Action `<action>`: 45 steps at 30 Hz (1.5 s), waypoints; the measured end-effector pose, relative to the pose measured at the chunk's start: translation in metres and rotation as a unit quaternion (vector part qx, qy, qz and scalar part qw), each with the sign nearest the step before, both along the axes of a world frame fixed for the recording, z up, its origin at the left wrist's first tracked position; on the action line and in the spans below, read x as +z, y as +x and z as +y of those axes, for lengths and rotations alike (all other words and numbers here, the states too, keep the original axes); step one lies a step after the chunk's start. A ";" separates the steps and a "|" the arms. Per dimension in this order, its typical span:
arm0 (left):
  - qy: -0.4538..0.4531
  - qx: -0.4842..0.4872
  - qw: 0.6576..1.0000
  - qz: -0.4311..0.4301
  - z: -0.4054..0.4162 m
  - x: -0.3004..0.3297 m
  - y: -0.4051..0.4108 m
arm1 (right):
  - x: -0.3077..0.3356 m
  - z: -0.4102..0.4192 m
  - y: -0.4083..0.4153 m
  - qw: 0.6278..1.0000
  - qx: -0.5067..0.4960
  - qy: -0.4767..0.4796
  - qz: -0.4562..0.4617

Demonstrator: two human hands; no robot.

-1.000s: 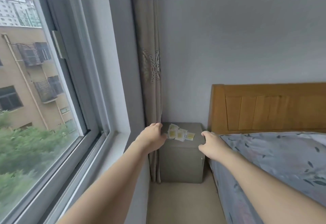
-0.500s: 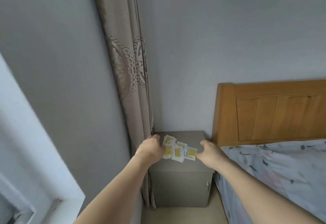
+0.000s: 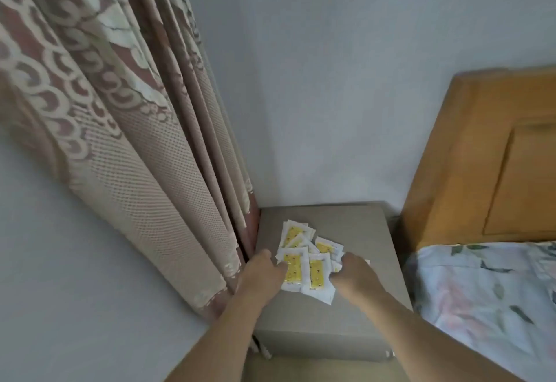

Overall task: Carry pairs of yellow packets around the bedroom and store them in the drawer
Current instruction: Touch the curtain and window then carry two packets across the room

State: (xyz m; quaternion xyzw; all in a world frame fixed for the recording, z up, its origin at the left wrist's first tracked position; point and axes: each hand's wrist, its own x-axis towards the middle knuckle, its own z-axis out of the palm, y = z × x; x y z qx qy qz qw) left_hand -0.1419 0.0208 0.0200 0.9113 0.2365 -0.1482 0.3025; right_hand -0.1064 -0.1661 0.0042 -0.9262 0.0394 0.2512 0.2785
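Packets, white-edged with yellow centres, lie in a loose overlapping heap on top of a grey bedside cabinet in the lower middle of the frame, toward its left side. The left hand comes in from the bottom edge and rests at the left rim of the heap, its fingers curled down onto the nearest packet; whether they actually pinch it I cannot tell. The right hand lies over the right side of the heap, fingers bent onto the packets beneath, and its hold is likewise hidden by the back of the hand. A patterned beige and rose curtain fills the upper left and hangs down just beside the cabinet's left edge. A wooden headboard stands at the right, with a flower-printed bedspread below it in the lower right corner. A pale grey wall rises behind the cabinet.
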 end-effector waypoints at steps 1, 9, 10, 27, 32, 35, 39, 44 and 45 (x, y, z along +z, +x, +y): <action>-0.006 0.002 1.000 0.011 0.001 -0.027 0.015 | -0.028 0.008 0.012 1.000 -0.001 -0.007 0.011; -0.020 0.104 0.994 0.025 0.005 -0.246 0.094 | -0.216 0.049 0.082 0.993 -0.092 -0.079 0.014; -0.006 0.112 0.993 0.022 0.004 -0.253 0.096 | -0.226 0.051 0.085 0.991 -0.095 -0.097 0.006; -0.135 0.191 0.972 -0.009 0.022 -0.279 0.094 | -0.244 0.061 0.118 0.965 -0.214 -0.088 0.126; -0.133 0.181 0.974 -0.003 0.024 -0.275 0.093 | -0.243 0.056 0.120 0.968 -0.222 -0.080 0.085; -0.148 0.177 0.973 -0.013 0.026 -0.255 0.094 | -0.221 0.050 0.115 0.972 -0.234 0.022 0.027; -0.156 0.156 0.975 -0.033 0.015 -0.176 0.102 | -0.136 0.030 0.114 0.962 -0.255 0.087 -0.052; -0.114 0.083 0.986 -0.090 -0.025 -0.003 0.113 | 0.029 -0.021 0.102 0.957 -0.237 0.092 -0.138; -0.111 0.065 0.986 -0.101 -0.036 0.031 0.111 | 0.060 -0.034 0.094 0.954 -0.240 0.093 -0.155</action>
